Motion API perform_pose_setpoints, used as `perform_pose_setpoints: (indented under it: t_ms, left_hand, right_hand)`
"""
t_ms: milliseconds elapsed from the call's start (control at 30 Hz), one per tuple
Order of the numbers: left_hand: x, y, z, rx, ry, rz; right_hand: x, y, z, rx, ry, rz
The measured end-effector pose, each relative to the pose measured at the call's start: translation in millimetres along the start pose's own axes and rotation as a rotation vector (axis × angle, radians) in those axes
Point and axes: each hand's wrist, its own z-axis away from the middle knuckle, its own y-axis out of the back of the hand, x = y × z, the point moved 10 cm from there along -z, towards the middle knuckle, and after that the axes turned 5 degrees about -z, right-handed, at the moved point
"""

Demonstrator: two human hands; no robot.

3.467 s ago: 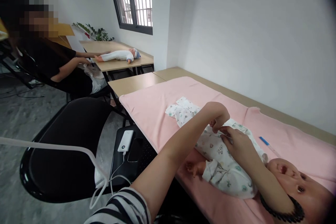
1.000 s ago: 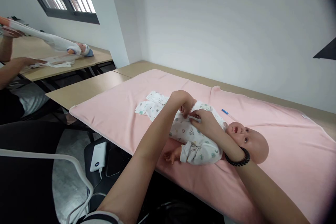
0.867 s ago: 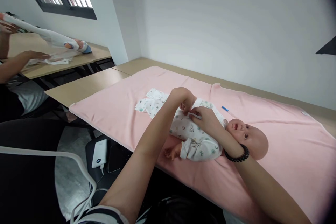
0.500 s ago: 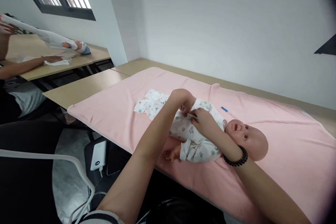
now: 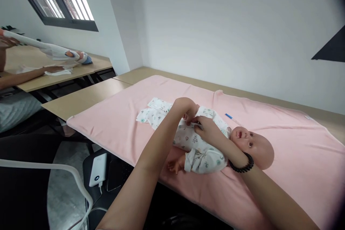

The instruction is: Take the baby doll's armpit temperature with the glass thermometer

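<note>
A baby doll (image 5: 253, 147) lies on its back on a pink blanket (image 5: 113, 115), head to the right. It wears a white printed romper (image 5: 185, 138). Over the doll's middle, my left hand (image 5: 187, 109) bends down with its fingers pinched at the front of the romper. My right hand (image 5: 208, 127) comes from the right, its fingertips closed on the same cloth edge, close to the left fingers. What exactly lies between the fingertips is partly hidden. One doll hand (image 5: 176, 165) sticks out of a sleeve on the near side.
A blue-capped thin stick (image 5: 228, 116) lies on the blanket beyond the doll. A white power bank (image 5: 98, 169) with a cable rests on a black seat at lower left. Another person's hand (image 5: 55, 69) is on a table (image 5: 35, 55) at far left. The wall stands behind.
The camera view has shifted slightly, so the scene sits a little lower. Both hands stay at the romper's front with almost no change in their grip.
</note>
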Motion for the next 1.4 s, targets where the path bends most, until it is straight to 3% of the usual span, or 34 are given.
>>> perform_pose_setpoints:
  t_ms: [300, 567, 733, 1400]
  left_hand:
    - [1, -0.9, -4, -0.016, -0.041, 0.043]
    - [-3, -0.2, -3, -0.006, 0.001, 0.048]
    - [2, 0.7, 2, -0.004, -0.003, 0.030]
    - [5, 0.3, 1, -0.002, -0.044, 0.001]
  right_hand:
    - [5, 7, 2, 0.077, -0.006, -0.208]
    - [1, 4, 2, -0.001, -0.041, -0.160]
    - [9, 1, 3, 0.004, -0.107, -0.146]
    - [19, -5, 2, 0.006, -0.137, -0.099]
